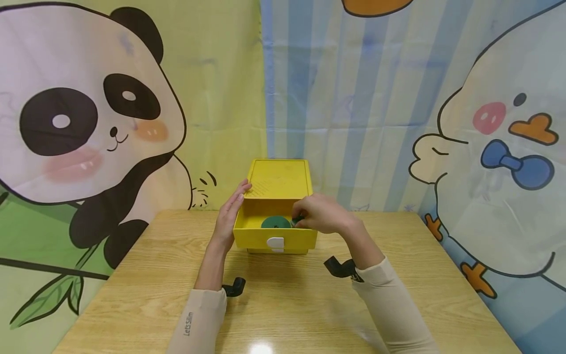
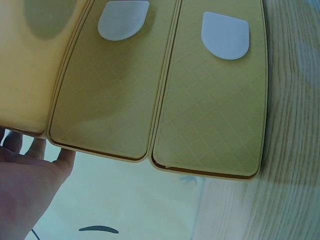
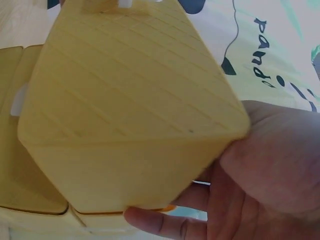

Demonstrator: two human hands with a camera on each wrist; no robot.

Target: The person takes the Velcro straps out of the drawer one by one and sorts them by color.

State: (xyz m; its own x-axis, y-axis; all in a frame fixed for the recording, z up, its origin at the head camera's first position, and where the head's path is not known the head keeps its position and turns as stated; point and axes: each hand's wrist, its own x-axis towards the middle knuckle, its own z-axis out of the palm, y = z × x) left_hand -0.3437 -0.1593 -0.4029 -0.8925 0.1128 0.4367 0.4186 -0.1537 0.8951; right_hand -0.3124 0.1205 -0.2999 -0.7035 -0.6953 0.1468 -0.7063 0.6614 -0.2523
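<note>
A small yellow drawer cabinet (image 1: 279, 178) stands on the table, its top drawer (image 1: 252, 238) pulled out. Inside that drawer lies a flat green disc (image 1: 275, 222). My right hand (image 1: 325, 212) reaches over the drawer's right side with curled fingers and pinches a small dark green object (image 1: 297, 221), mostly hidden by the fingers. In the right wrist view, the hand (image 3: 270, 175) is beside the drawer's hatched yellow face (image 3: 135, 85). My left hand (image 1: 227, 219) rests along the cabinet's left side, fingers extended; the left wrist view shows its fingertips (image 2: 65, 159) touching the side edge.
Lower closed drawers (image 2: 210, 110) with white tab handles (image 2: 225, 36) sit below the open one. Behind the wooden table (image 1: 274, 305) hangs a cartoon-printed curtain (image 1: 221, 98). Black wrist mounts (image 1: 340, 267) jut out near both sleeves.
</note>
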